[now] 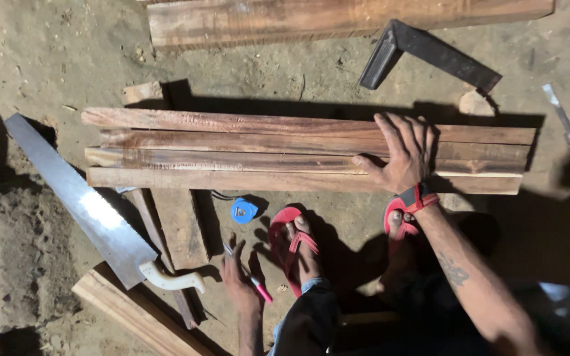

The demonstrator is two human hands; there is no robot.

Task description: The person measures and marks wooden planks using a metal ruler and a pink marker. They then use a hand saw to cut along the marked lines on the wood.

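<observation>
Two hands are at work over a dirt floor (54,59). The right hand (400,155) lies spread and flat, palm down, on a bundle of four long wooden strips (265,151) set side by side, pressing near their right end; its fingers are open and grip nothing. A red wristband (419,196) circles that wrist. The left hand (240,273) hangs lower, near the person's feet in red sandals (291,244), with a pink-tipped pencil (255,282) held loosely between its fingers, the tip pointing down and to the right.

As I judge it, the strips are being steadied and evened up for marking: one hand pins the wood, the other keeps the marker ready. A marking stroke would call for bringing the pencil up to the strips while the pinning hand keeps them from sliding apart.

Just below the strips lies a small blue tape measure (244,210), apart from both hands. A handsaw (94,211) with a pale handle rests to the left, its blade slanting up and away across offcut boards (166,231). Beyond the strips lie a dark steel square (430,56), a wide plank (338,16) at the top edge, and a chisel (562,118) at far right.

No container shows anywhere in view; every tool lies loose on the ground.
</observation>
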